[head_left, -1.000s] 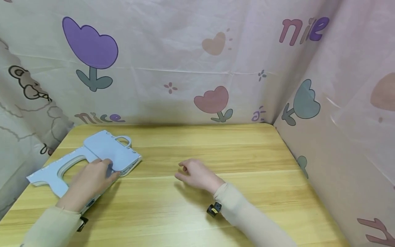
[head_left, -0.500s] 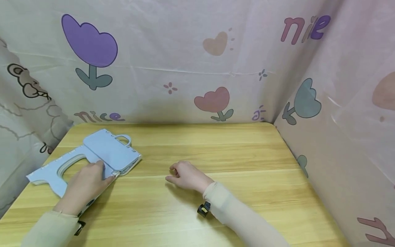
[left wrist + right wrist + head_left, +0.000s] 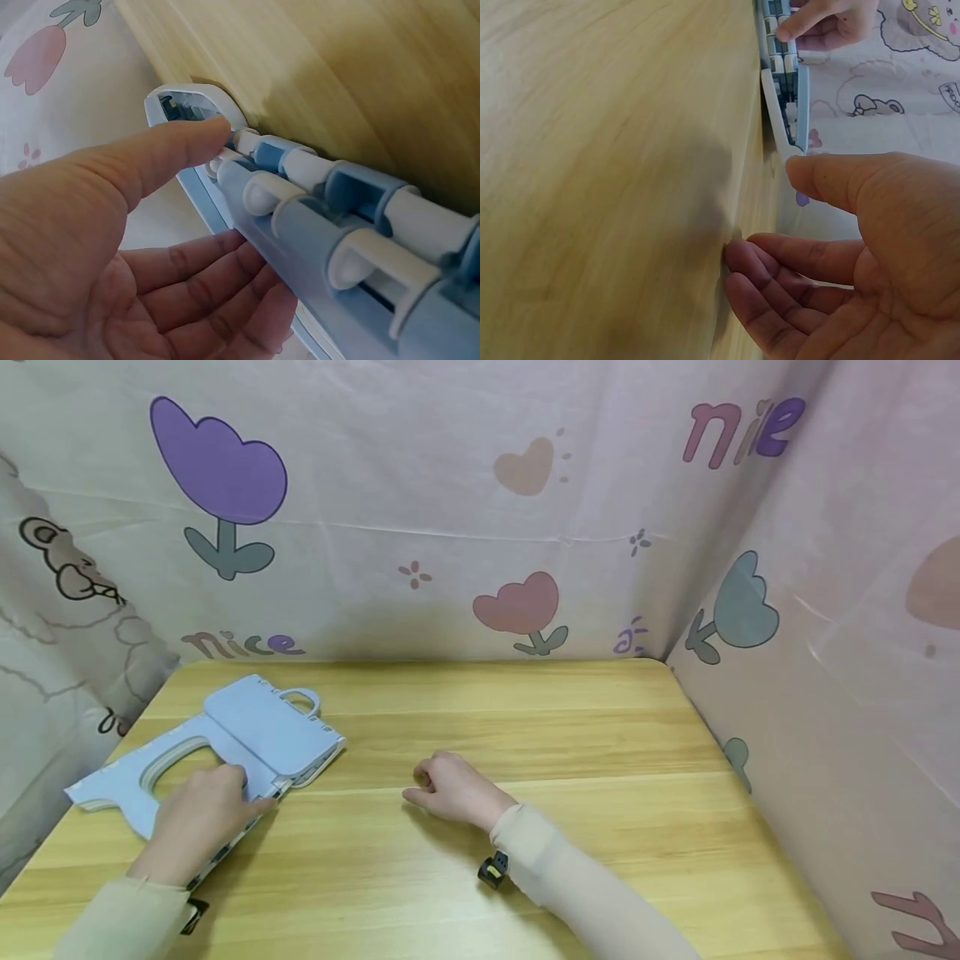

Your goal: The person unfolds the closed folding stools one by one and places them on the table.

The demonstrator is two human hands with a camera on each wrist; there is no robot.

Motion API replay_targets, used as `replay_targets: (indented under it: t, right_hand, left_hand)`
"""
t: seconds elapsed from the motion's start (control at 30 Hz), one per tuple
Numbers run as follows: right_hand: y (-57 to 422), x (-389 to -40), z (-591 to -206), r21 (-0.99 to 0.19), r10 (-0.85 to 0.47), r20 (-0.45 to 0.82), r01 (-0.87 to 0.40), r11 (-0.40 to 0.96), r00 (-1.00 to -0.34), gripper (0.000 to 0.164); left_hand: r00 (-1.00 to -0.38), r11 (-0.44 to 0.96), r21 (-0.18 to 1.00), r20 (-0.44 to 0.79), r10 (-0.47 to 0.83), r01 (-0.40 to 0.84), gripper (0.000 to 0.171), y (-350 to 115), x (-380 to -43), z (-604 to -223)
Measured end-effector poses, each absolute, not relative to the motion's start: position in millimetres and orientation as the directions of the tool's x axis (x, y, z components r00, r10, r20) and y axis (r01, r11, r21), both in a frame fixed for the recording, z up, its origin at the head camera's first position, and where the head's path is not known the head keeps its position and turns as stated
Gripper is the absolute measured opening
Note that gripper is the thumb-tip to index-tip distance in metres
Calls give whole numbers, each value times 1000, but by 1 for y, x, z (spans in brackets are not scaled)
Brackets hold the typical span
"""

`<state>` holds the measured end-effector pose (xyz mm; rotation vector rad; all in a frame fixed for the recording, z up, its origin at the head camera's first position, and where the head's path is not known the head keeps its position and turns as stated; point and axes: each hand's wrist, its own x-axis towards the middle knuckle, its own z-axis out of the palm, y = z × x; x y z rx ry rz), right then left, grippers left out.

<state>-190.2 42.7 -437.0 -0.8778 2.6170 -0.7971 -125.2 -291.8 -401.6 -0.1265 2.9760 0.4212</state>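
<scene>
A light blue folding stool [image 3: 270,727] lies folded flat at the left of the table, its small loop handle [image 3: 302,698] at the far end. My left hand [image 3: 198,818] grips its near long edge. In the left wrist view, the thumb [image 3: 187,142] touches the row of white and blue hinge knuckles [image 3: 330,217], while the other fingers [image 3: 217,289] lie against the flat panel. My right hand [image 3: 453,789] holds nothing. It is near the middle of the table, its fingers loosely bent, apart from the stool.
The wood-grain table [image 3: 600,727] meets a printed curtain [image 3: 375,485] at its back edge. More curtain [image 3: 847,693] borders the right side. A small black camera [image 3: 493,869] sits at the right wrist, another [image 3: 195,916] at the left.
My left hand has slid along the stool's edge toward the near side. My right hand has moved left a little, then stayed still. The stool has kept its place.
</scene>
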Motion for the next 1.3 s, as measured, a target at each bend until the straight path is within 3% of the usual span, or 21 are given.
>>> replay_targets:
  t: [0.37, 0.83, 1.3]
  right_hand:
    - [41, -190, -437, -564, -606, -77, -466, 682, -792, 26]
    - [36, -190, -440, -505, -599, -88, -483, 716, -796, 44]
    - [23, -192, -435, -500, -633, -92, -514, 697, -769, 47]
  left_hand:
    - [-989, 962, 259, -141, -46, -82, 36, -296, -126, -407]
    - [-993, 966, 252, -117, -35, -64, 35, -297, -123, -410]
    - [-996, 968, 245, -87, -36, -56, 33, -296, -122, -412]
